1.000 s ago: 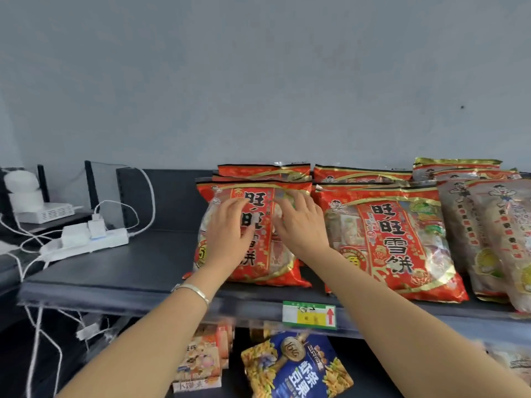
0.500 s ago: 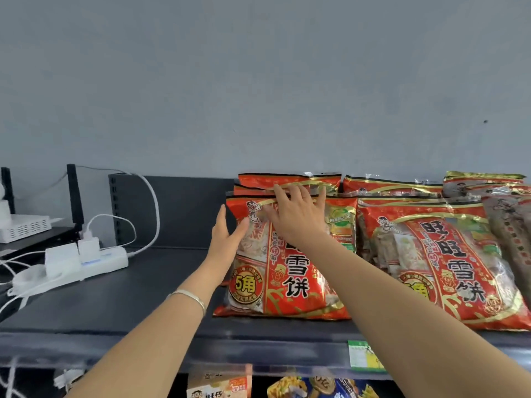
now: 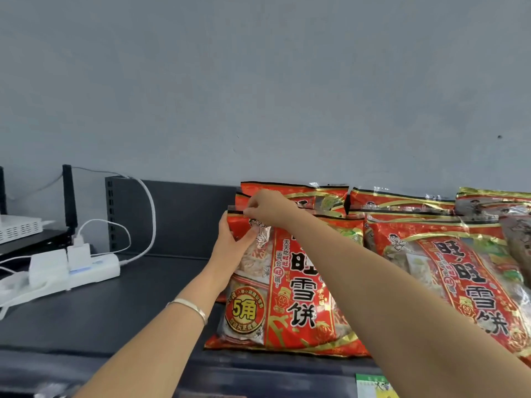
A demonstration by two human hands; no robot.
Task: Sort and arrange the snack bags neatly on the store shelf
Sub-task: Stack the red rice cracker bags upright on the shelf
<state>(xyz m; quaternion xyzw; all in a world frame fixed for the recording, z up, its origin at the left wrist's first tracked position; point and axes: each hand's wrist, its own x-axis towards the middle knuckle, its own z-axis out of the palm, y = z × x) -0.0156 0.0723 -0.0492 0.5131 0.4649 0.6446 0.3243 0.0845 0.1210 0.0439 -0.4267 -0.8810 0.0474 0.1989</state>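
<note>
A large red snack bag (image 3: 290, 300) with gold trim and black characters leans back at the front of the dark shelf (image 3: 120, 305). My left hand (image 3: 232, 248) grips its upper left edge, thumb on the front. My right hand (image 3: 265, 206) pinches the bag's top seam near the left corner. More red bags (image 3: 324, 196) stand behind it. A second red bag (image 3: 448, 271) lies to its right, partly hidden by my right forearm.
Brownish snack bags (image 3: 514, 222) sit at the far right. A white power strip (image 3: 69, 271) with chargers and cables lies on the shelf's left part, next to a white box (image 3: 17, 228). A green price tag (image 3: 373, 386) hangs on the front rail.
My right hand has slid left along the top seam and now pinches it. My left hand has closed onto the bag's upper left edge. The camera view has risen and moved closer.
</note>
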